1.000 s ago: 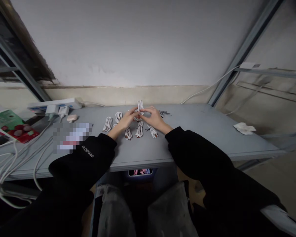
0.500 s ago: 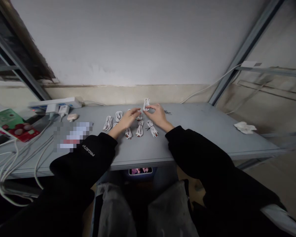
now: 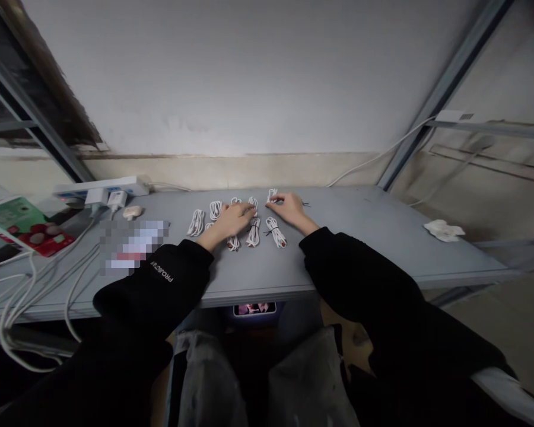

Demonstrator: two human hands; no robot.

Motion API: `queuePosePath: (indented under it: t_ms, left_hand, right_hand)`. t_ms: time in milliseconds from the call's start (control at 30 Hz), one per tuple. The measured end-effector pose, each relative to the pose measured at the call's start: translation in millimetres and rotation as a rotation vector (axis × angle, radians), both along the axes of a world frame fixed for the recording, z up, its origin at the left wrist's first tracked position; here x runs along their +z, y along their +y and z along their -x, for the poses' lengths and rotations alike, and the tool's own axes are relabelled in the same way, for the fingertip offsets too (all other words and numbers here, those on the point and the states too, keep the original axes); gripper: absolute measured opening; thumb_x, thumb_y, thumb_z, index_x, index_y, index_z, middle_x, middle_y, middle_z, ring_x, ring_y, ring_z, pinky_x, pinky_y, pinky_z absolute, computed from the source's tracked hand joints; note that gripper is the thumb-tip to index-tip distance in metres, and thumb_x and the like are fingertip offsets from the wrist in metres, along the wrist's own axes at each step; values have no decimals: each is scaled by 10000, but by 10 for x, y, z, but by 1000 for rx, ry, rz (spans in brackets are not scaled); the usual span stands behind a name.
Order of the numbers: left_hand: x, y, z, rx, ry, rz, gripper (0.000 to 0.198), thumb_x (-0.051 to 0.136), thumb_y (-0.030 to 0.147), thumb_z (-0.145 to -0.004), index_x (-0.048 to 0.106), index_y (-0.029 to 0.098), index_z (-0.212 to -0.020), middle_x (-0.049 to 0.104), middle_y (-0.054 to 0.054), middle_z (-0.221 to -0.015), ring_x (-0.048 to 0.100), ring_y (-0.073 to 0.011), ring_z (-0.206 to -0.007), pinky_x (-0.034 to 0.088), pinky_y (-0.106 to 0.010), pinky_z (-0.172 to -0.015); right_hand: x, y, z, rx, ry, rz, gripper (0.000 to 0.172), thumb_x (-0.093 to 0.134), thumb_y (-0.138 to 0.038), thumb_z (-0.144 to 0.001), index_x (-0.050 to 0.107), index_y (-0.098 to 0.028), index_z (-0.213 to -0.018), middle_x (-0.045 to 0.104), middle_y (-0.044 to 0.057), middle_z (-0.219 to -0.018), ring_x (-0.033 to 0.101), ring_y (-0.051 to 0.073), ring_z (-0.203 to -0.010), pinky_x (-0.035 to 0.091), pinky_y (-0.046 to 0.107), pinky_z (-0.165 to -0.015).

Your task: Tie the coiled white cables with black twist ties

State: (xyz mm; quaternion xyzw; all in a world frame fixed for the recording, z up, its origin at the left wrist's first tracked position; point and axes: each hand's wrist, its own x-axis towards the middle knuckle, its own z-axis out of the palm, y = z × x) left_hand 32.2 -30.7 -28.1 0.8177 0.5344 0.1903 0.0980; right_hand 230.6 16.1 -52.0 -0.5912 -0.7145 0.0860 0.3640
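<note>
My right hand [image 3: 290,210] is closed on a bundled white cable [image 3: 272,193] at the back of the grey tabletop, thumb and fingers at its near end. My left hand [image 3: 231,224] lies low over other cable bundles, its fingers stretched out. Its fingertips reach a white cable bundle [image 3: 253,204], and the palm partly hides several more. In front, two bundles with dark ties, one left [image 3: 253,232] and one right [image 3: 276,232], lie between my hands. Further left are a coiled bundle [image 3: 196,223] and another behind it [image 3: 216,209].
A few thin black ties [image 3: 305,204] lie just right of my right hand. On the left are a power strip [image 3: 136,185] with chargers, a pale earbud case [image 3: 132,212], a red-green box [image 3: 29,228] and loose cables. A crumpled tissue [image 3: 443,230] lies at the right.
My right hand has moved slightly right and lowered the cable bundle onto the table. My left hand has come down flatter over the bundles.
</note>
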Motion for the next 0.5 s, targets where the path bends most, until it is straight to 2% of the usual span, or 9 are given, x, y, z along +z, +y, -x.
queuePosePath:
  t_ms: [267,500]
  left_hand:
    - [-1,3,11,-27,-17,25,468,340,416,-984,660,208,-1254,634,-121,-1390,535,-288,-1333,282,-487,-1167]
    - [-13,28,13,-65,-53,59,435,353,390,-975,684,185,-1168,669,-124,-1334,567,-285,-1296,340,-452,-1154]
  right_hand:
    - [-21,39,5,19,-40,36,207,711,-372,-849,783,-241,-993,767,84,-1052,661,303,-1119,446,473,-1023]
    - [15,-12,23,88,-57,58,204,711,-379,-847,783,-259,-995,763,73,-1083,659,299,-1124,461,462,-1007]
